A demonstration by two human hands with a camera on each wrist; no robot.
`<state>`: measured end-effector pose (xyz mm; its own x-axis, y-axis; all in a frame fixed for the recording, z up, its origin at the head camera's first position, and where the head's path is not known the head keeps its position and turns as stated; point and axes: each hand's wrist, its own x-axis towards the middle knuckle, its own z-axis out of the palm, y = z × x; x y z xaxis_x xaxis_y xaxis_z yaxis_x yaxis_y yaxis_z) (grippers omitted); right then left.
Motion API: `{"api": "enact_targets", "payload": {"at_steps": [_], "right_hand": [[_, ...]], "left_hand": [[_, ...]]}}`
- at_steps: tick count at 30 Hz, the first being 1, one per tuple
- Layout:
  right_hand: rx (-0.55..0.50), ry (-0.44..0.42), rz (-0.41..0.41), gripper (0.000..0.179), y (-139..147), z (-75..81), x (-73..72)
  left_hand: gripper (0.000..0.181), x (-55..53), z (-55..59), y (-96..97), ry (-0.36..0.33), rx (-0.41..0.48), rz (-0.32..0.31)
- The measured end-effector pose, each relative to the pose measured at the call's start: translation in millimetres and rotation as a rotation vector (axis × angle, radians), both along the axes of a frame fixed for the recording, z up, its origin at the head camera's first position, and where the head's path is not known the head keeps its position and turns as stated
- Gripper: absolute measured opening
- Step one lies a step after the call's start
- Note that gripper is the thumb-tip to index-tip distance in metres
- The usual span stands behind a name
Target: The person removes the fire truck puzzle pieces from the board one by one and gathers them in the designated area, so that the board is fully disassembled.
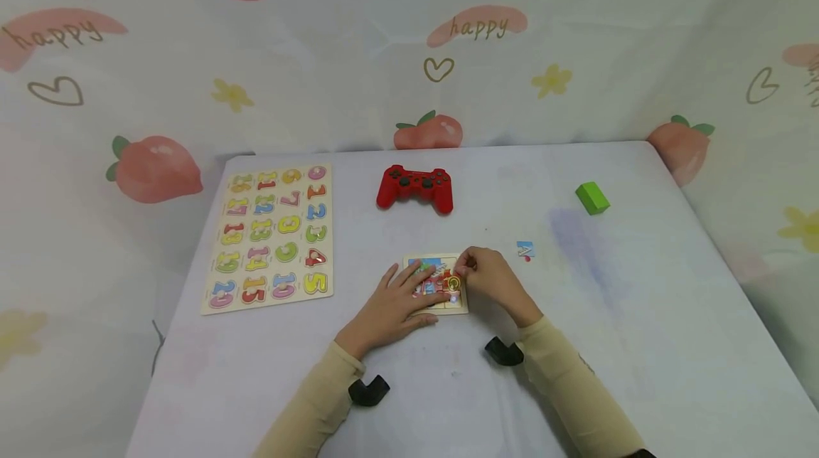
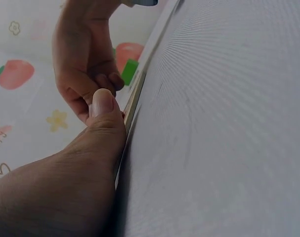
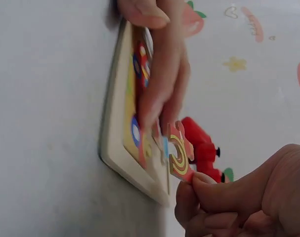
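Note:
A small wooden jigsaw puzzle (image 1: 435,306) in a pale frame lies on the table between the hands. My left hand (image 1: 398,303) rests on it, its fingers spread over the picture and hiding part of it. Between thumb and fingers, my right hand (image 1: 489,277) pinches a puzzle piece (image 3: 178,153), red with a yellow spiral. In the right wrist view the piece is tilted, just off the frame's edge. A second, light-blue piece (image 1: 525,249) marked with a letter A lies on the table to the right of the right hand.
A wooden number board (image 1: 271,237) covers the table's left side. Behind the puzzle lies a red game controller (image 1: 416,188). A green block (image 1: 592,198) sits at the back right. A cloth printed with peaches hangs behind the table.

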<state>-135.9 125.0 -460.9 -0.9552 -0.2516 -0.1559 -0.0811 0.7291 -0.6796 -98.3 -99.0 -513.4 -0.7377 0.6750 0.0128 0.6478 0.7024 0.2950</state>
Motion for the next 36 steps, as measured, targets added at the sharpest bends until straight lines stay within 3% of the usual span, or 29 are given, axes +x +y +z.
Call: {"api": "enact_targets", "payload": {"at_steps": [6, 22, 36], "right_hand": [[0.01, -0.02, 0.007, 0.005, 18, 3.6, -1.6], [0.053, -0.024, 0.037, 0.006, 123, 10.7, -4.3], [0.078, -0.038, 0.02, 0.005, 142, -8.6, -11.6]], "left_hand": [[0.048, -1.1, -1.4, -0.6, 0.0, 0.003, -0.005], [0.042, -0.9, -0.6, -0.7, 0.041, 0.09, -0.006], [0.039, -2.4, -5.3, -1.0, 0.036, 0.118, 0.008]]}}
